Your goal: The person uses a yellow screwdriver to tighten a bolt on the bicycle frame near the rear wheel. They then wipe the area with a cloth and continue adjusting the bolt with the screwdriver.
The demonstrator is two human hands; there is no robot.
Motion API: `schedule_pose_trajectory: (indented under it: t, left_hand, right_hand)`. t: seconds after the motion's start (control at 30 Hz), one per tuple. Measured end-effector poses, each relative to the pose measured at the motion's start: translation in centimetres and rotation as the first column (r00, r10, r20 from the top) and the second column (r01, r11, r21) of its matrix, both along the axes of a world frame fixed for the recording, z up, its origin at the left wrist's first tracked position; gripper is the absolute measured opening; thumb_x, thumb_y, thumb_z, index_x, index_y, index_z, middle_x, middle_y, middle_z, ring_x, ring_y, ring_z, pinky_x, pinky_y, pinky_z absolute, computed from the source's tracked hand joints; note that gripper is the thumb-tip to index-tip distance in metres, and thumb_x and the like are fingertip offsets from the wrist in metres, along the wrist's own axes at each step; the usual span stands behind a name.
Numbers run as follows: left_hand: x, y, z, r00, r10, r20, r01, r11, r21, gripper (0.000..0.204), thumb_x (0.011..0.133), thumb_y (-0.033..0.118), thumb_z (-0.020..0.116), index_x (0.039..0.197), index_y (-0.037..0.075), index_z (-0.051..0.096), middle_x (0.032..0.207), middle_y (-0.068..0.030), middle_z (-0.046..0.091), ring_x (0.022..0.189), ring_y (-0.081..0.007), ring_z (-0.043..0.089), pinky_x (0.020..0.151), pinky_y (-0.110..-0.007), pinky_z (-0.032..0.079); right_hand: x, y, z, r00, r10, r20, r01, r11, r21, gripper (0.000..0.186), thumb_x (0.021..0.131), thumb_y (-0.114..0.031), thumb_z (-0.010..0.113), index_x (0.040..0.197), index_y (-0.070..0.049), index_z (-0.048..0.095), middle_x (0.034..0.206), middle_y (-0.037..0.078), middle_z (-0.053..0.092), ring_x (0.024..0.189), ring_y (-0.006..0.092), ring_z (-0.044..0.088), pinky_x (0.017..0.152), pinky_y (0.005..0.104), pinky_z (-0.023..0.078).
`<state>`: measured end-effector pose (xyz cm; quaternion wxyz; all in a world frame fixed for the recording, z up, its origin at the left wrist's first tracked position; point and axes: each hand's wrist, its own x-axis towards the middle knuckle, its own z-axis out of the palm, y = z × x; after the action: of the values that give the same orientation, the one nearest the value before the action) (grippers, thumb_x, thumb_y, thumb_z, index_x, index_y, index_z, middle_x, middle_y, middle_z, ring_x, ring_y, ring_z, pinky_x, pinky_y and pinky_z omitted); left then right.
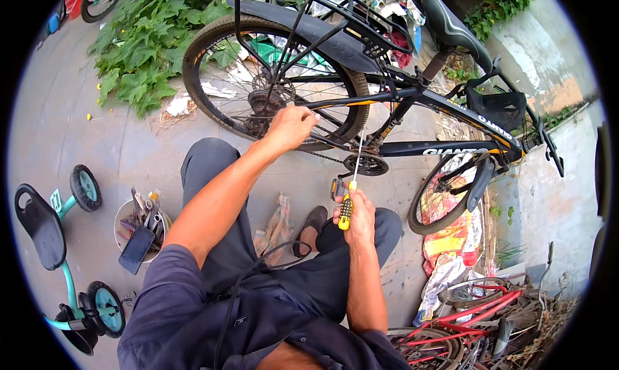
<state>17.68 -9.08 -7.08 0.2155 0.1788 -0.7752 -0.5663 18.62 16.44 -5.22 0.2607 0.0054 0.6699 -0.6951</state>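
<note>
A black bicycle [451, 105] stands in front of me, its rear wheel [193, 67] to the left and its saddle [451, 28] at the top. My right hand [361, 218] is wrapped round the yellow and black handle of a screwdriver [346, 209]. The long shaft points away from me, past the crank and chainring [366, 165] toward the frame. Whether the tip touches anything, I cannot tell. Beside the rear hub and cassette [265, 105], my left hand [290, 126] is closed with its fingers bent at the frame tubes. What it pinches is hidden.
A white bucket of tools [122, 218] stands at my left, a phone [137, 249] on its rim. Beyond it is a teal children's bike [69, 280]. A cloth [276, 225] lies between my legs. Red bicycle parts [477, 315] are piled at lower right, near a wall [574, 157].
</note>
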Motion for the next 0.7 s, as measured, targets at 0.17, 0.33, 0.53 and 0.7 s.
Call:
schedule_pose_trajectory:
  t: [0.17, 0.33, 0.53, 0.7]
  left_hand:
    - [0.1, 2.0, 1.1, 0.925, -0.376, -0.044, 0.345, 0.789, 0.508, 0.050, 0.094, 0.046, 0.056, 0.095, -0.003, 0.065, 0.091, -0.0109, 0.067, 0.073, -0.0182, 0.067, 0.056, -0.029, 0.051]
    - [-0.7, 2.1, 1.9, 0.909, -0.376, -0.177, 0.400, 0.675, 0.620, 0.035, 0.095, 0.036, 0.058, 0.095, 0.001, 0.064, 0.089, -0.0097, 0.067, 0.070, -0.0158, 0.067, 0.054, -0.024, 0.052]
    - [-0.6, -0.4, 2.6, 0.921, -0.184, -0.344, 0.388, 0.526, 0.757, 0.025, 0.097, 0.027, 0.055, 0.092, 0.003, 0.061, 0.084, -0.0086, 0.067, 0.069, -0.0162, 0.068, 0.056, -0.024, 0.054]
    - [-0.3, -1.1, 3.3, 0.799, -0.142, -0.584, 0.591, 0.363, 0.720, 0.029, 0.099, 0.030, 0.052, 0.093, 0.003, 0.061, 0.085, -0.0095, 0.066, 0.071, -0.0160, 0.068, 0.057, -0.025, 0.056]
  right_hand:
    - [2.2, -1.7, 3.6, 0.978, 0.101, -0.182, -0.082, 0.990, 0.111, 0.033, 0.095, -0.015, 0.055, 0.124, 0.001, 0.055, 0.083, 0.008, 0.063, 0.055, 0.0105, 0.058, 0.044, 0.0227, 0.049]
    - [1.9, -3.8, 3.6, 0.954, 0.212, -0.211, -0.155, 0.953, 0.260, 0.035, 0.092, -0.011, 0.060, 0.123, 0.003, 0.056, 0.090, 0.008, 0.065, 0.062, 0.0096, 0.060, 0.048, 0.0213, 0.049]
    - [2.4, -4.1, 4.3, 0.799, 0.126, -0.588, -0.053, 0.989, 0.141, 0.043, 0.086, 0.003, 0.064, 0.127, 0.004, 0.053, 0.113, 0.012, 0.060, 0.090, 0.0159, 0.064, 0.068, 0.0248, 0.055]
    - [3.2, -4.9, 6.0, 0.297, 0.058, -0.953, 0.138, 0.985, 0.102, 0.047, 0.085, 0.009, 0.062, 0.130, 0.004, 0.048, 0.125, 0.016, 0.054, 0.098, 0.0192, 0.062, 0.075, 0.0267, 0.058]
